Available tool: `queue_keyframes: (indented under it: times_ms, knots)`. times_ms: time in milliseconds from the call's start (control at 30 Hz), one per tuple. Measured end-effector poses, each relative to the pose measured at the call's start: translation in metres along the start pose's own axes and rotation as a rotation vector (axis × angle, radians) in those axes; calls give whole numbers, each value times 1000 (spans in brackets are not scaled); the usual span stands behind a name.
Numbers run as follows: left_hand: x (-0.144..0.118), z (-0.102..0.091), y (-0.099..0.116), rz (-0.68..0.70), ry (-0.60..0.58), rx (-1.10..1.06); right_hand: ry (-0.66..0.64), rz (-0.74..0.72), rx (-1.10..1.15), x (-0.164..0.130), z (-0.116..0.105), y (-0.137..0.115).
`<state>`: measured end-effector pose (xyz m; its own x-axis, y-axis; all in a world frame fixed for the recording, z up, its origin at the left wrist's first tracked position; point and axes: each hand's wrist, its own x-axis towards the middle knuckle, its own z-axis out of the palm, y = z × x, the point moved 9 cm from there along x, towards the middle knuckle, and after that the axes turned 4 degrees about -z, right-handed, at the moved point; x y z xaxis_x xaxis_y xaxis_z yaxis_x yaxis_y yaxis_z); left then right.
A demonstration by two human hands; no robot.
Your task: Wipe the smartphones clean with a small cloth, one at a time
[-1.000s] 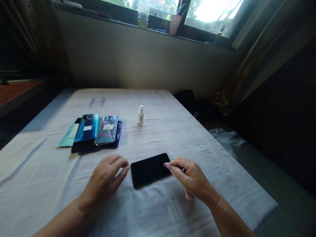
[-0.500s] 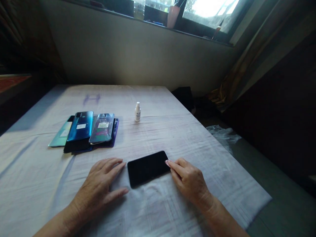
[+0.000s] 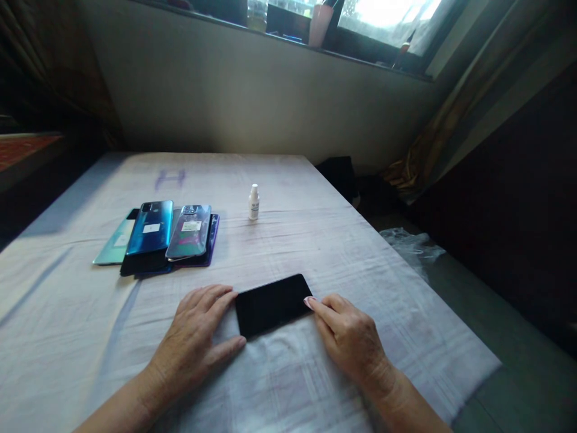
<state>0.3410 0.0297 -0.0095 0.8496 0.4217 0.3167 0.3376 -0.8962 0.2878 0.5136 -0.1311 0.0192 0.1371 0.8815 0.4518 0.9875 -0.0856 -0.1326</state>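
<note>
A smartphone (image 3: pixel 274 307) lies flat on the cloth-covered table, its dark screen facing up. Thumb and index finger of my left hand (image 3: pixel 198 328) touch the two corners of its left end, holding it between them. My right hand (image 3: pixel 349 331) is closed in a pinch on a small folded white-and-pink cloth (image 3: pixel 309 302), mostly hidden by the fingers, at the phone's right end. Beyond the phone, a small white dropper bottle (image 3: pixel 254 204) stands upright with its cap on.
Several phones lie overlapped at the left, among them a blue phone (image 3: pixel 153 231), a grey phone (image 3: pixel 189 231) and a pale green phone (image 3: pixel 116 243). A wrinkled white tablecloth (image 3: pixel 270 391) covers the table. Clear plastic (image 3: pixel 412 246) lies past the right edge; a window sill (image 3: pixel 288 43) runs behind.
My left hand has moved right, its thumb and index finger now meeting the phone's left end. My right hand stays near the phone's right end with the cloth. The view has shifted slightly.
</note>
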Motion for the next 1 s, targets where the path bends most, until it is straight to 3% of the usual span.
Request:
queue_keyframes:
  times_ms: [233,600,1000]
  knots:
    - [-1,0,2,4,23,25,-22,-37,33,0,2,-13]
    - [-1,0,4,30,27,67,-71,63,-22,8,3,12]
    - [-5,4,-1,27,40,64,-197,124,-14,41,27,32]
